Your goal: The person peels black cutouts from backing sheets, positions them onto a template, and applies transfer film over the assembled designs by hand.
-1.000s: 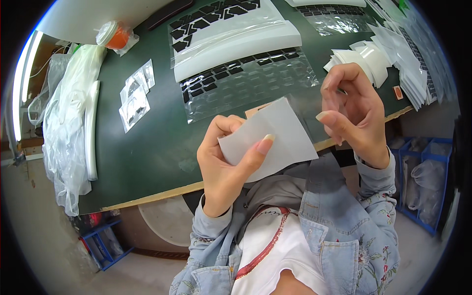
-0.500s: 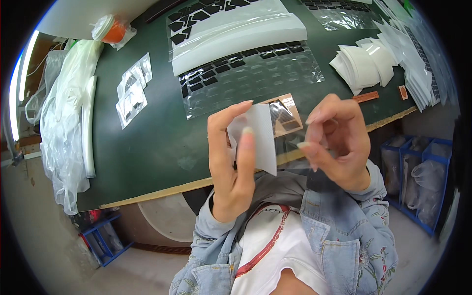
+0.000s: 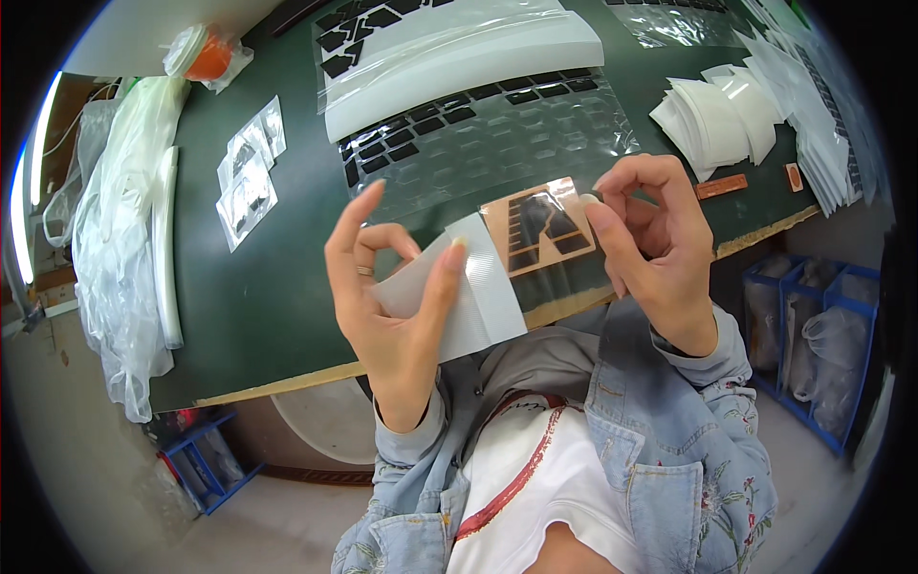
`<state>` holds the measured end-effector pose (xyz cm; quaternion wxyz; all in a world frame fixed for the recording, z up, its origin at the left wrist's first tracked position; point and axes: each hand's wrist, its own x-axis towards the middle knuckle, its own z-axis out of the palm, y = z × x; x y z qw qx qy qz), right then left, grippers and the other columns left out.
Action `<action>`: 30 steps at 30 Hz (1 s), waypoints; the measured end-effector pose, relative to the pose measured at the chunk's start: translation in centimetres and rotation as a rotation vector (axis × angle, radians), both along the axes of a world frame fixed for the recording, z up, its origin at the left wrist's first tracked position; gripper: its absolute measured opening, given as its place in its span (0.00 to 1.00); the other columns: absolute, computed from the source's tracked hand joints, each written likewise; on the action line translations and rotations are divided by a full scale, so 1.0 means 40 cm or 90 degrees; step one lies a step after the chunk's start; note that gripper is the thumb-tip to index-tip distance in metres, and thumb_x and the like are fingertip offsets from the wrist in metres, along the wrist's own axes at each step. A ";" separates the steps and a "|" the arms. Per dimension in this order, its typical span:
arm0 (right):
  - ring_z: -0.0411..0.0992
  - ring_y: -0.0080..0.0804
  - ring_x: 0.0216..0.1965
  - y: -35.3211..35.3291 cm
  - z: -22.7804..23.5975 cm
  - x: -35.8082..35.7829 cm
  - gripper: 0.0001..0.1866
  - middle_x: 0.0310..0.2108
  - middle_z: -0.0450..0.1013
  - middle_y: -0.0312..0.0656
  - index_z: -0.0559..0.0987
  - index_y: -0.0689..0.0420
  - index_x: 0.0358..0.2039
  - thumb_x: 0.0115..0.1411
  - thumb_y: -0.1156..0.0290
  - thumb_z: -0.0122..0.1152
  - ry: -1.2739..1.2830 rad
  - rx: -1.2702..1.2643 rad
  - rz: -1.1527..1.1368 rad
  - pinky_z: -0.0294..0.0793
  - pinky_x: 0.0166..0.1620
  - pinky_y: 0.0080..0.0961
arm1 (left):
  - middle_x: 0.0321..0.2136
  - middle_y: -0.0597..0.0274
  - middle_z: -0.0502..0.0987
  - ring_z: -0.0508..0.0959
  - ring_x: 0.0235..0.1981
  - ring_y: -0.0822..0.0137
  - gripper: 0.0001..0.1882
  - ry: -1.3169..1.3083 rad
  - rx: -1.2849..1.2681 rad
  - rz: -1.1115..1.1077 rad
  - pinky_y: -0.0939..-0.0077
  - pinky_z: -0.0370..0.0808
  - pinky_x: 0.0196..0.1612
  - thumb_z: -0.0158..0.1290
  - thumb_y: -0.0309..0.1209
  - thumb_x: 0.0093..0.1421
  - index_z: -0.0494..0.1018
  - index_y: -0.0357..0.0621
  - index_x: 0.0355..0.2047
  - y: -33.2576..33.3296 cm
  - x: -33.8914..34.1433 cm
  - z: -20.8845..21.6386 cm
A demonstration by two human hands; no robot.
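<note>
My left hand [image 3: 397, 297] pinches a folded white sheet [image 3: 488, 297], its thumb pressed on the face near the fold and its index finger raised. Against the sheet's right edge lies a copper-coloured rectangular piece [image 3: 499, 222] with a dark, clear-looking middle and thin copper bars. I cannot tell whether this piece is attached to the sheet. My right hand [image 3: 660, 244] has thumb and index finger closed together at the piece's right edge. What they pinch is too small to make out. Faint clear film shows below the piece, over the table edge.
Clear sheets with black shapes [image 3: 402, 151] and white sheets [image 3: 459, 78] cover the back of the green table [image 3: 249, 306]. Small clear packets [image 3: 251, 196] and bundled plastic [image 3: 129, 249] are left. White slips [image 3: 708, 124] and a reddish-brown bar [image 3: 721, 187] sit right.
My left hand has moved left and turned the white sheet from nearly edge-on to showing its face. My right thumb and index finger have closed together beside the copper-coloured piece, now less covered.
</note>
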<state>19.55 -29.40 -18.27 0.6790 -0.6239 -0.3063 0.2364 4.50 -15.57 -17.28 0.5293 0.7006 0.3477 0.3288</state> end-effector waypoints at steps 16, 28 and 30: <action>0.55 0.16 0.20 0.027 -0.027 0.019 0.32 0.22 0.63 0.30 0.69 0.53 0.61 0.56 0.80 0.67 -0.279 -0.132 -0.060 0.57 0.23 0.16 | 0.38 0.60 0.74 0.74 0.43 0.64 0.40 0.110 0.367 -0.017 0.68 0.71 0.48 0.67 0.18 0.48 0.68 0.43 0.63 0.042 0.028 -0.028; 0.55 0.17 0.20 0.033 -0.040 0.019 0.32 0.22 0.63 0.31 0.69 0.55 0.60 0.56 0.80 0.68 -0.300 -0.155 -0.086 0.58 0.24 0.16 | 0.42 0.57 0.73 0.74 0.43 0.62 0.38 0.112 0.386 -0.041 0.68 0.73 0.47 0.65 0.17 0.49 0.68 0.43 0.63 0.038 0.034 -0.031; 0.55 0.18 0.19 0.033 -0.039 0.019 0.31 0.22 0.62 0.31 0.68 0.56 0.60 0.56 0.80 0.68 -0.310 -0.163 -0.093 0.58 0.24 0.17 | 0.42 0.56 0.73 0.74 0.43 0.62 0.38 0.108 0.383 -0.050 0.68 0.73 0.47 0.65 0.17 0.50 0.68 0.42 0.63 0.038 0.036 -0.033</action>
